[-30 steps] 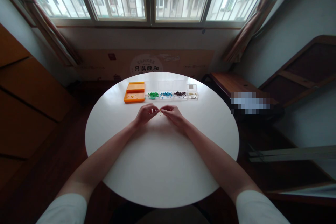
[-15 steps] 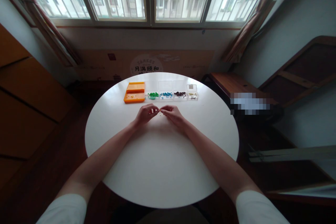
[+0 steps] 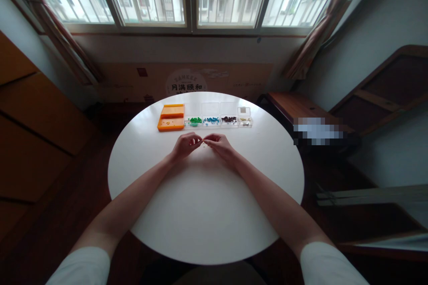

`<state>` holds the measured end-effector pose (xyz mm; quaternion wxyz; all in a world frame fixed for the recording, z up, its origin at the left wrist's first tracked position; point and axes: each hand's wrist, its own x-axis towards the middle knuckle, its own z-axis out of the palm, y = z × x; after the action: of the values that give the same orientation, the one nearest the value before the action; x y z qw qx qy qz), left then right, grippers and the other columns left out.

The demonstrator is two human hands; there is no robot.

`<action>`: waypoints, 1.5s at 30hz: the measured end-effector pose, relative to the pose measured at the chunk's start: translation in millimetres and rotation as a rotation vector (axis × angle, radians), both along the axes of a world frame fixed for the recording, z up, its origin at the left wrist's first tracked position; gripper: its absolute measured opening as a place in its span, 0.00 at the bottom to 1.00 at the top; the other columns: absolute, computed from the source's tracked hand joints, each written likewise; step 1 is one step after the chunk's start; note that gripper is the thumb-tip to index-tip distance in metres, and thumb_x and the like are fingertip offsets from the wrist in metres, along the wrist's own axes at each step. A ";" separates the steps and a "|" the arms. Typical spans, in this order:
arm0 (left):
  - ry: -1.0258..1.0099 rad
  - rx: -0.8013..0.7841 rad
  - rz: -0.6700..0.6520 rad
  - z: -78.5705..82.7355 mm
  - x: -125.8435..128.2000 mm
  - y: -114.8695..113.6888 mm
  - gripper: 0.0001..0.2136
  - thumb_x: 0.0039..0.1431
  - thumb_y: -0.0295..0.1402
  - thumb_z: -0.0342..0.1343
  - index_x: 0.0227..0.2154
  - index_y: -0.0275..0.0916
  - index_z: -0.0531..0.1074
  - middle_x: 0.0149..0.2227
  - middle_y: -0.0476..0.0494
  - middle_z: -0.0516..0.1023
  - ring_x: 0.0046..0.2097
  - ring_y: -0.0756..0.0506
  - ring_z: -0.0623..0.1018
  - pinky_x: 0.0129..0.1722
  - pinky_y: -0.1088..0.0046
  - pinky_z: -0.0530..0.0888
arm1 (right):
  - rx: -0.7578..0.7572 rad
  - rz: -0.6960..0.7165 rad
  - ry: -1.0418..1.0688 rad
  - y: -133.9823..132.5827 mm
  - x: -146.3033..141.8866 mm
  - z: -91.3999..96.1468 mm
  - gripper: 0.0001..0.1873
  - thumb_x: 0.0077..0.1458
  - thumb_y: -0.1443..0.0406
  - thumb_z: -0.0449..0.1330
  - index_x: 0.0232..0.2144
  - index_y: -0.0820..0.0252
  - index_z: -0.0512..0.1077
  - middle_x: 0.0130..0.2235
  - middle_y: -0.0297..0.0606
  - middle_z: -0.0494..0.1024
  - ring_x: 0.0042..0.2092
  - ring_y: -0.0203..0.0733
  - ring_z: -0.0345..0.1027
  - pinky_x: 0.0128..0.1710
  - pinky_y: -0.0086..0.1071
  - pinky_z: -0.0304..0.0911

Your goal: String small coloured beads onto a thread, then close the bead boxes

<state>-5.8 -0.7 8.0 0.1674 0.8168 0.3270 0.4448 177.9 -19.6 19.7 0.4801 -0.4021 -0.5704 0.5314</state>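
Fingertips meeting, my left hand (image 3: 187, 144) and my right hand (image 3: 218, 143) are both closed in a pinch above the white round table (image 3: 207, 213). Whatever sits between the fingertips is too small to name. A few tiny bits (image 3: 204, 146) lie on the table just under them. Beyond my hands stands an open orange box (image 3: 171, 127) with small orange pieces in it. Beside it, open clear boxes hold green pieces (image 3: 195, 120), blue pieces (image 3: 211, 120), dark pieces (image 3: 229, 120) and pale pieces (image 3: 245, 120).
Behind the table, a printed cardboard panel (image 3: 234, 75) leans below the window. To the right is a brown wooden bench (image 3: 294, 102) with a blurred-out item on it. An orange-brown cabinet (image 3: 36, 116) stands at the left.
Almost nothing differs. Both hands keep their pinch at the same spot, with only a very slight shift of the fingers. The boxes stay where they were.
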 end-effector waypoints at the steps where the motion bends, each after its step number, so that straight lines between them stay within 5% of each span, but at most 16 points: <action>1: 0.002 0.001 0.001 0.0 0.0 0.1 0.08 0.55 0.36 0.55 0.29 0.37 0.74 0.24 0.49 0.71 0.23 0.54 0.68 0.24 0.80 0.67 | -0.001 -0.004 -0.005 -0.1 -0.1 0.2 0.17 0.37 0.57 0.67 0.28 0.63 0.76 0.25 0.36 0.74 0.28 0.34 0.61 0.28 0.29 0.55; 23: 0.014 -0.032 0.018 0.6 0.7 -1.0 0.07 0.55 0.35 0.55 0.29 0.37 0.74 0.23 0.50 0.72 0.23 0.54 0.69 0.24 0.79 0.67 | -0.001 -0.003 -0.014 -0.1 0.1 1.2 0.15 0.38 0.57 0.66 0.27 0.64 0.76 0.25 0.36 0.74 0.27 0.34 0.61 0.28 0.30 0.54; 28: -0.018 -0.068 0.133 0.8 -0.6 0.9 0.08 0.53 0.37 0.56 0.28 0.38 0.75 0.21 0.50 0.72 0.22 0.54 0.68 0.23 0.79 0.66 | -0.012 -0.054 0.022 3.4 -1.1 -4.5 0.15 0.37 0.58 0.66 0.27 0.64 0.75 0.24 0.35 0.74 0.26 0.32 0.61 0.28 0.29 0.56; 34: -0.191 -0.170 0.288 0.8 -1.5 7.4 0.10 0.51 0.39 0.57 0.27 0.36 0.74 0.19 0.51 0.70 0.20 0.54 0.68 0.21 0.80 0.65 | -0.020 -0.147 -0.038 5.5 -4.2 -8.7 0.15 0.36 0.58 0.66 0.26 0.65 0.74 0.23 0.34 0.74 0.23 0.31 0.61 0.25 0.27 0.57; 39: -0.580 -0.342 0.491 1.9 -12.4 22.4 0.14 0.54 0.39 0.52 0.20 0.34 0.70 0.13 0.53 0.63 0.15 0.55 0.63 0.14 0.81 0.60 | -0.027 -0.197 -0.198 16.2 -14.2 -12.3 0.11 0.38 0.61 0.64 0.25 0.65 0.75 0.21 0.36 0.74 0.22 0.33 0.63 0.22 0.27 0.58; 42: -0.774 -0.337 0.622 3.3 -22.5 30.5 0.13 0.54 0.37 0.51 0.20 0.34 0.69 0.11 0.55 0.59 0.14 0.55 0.61 0.14 0.81 0.59 | 0.063 -0.228 -0.349 38.0 -33.5 -2.3 0.07 0.40 0.64 0.63 0.24 0.64 0.76 0.22 0.37 0.76 0.24 0.36 0.67 0.25 0.29 0.62; 45: -0.817 -0.329 0.617 4.3 -25.8 31.4 0.13 0.54 0.36 0.51 0.19 0.34 0.69 0.10 0.55 0.59 0.13 0.55 0.60 0.14 0.82 0.58 | 0.189 -0.300 -0.418 68.1 -62.2 17.4 0.06 0.43 0.66 0.61 0.26 0.63 0.77 0.27 0.38 0.78 0.31 0.39 0.72 0.33 0.30 0.66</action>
<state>-31.5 30.7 12.4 0.2684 0.4062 0.5252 0.6979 115.7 48.5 37.1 0.4609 -0.5365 -0.6382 0.3041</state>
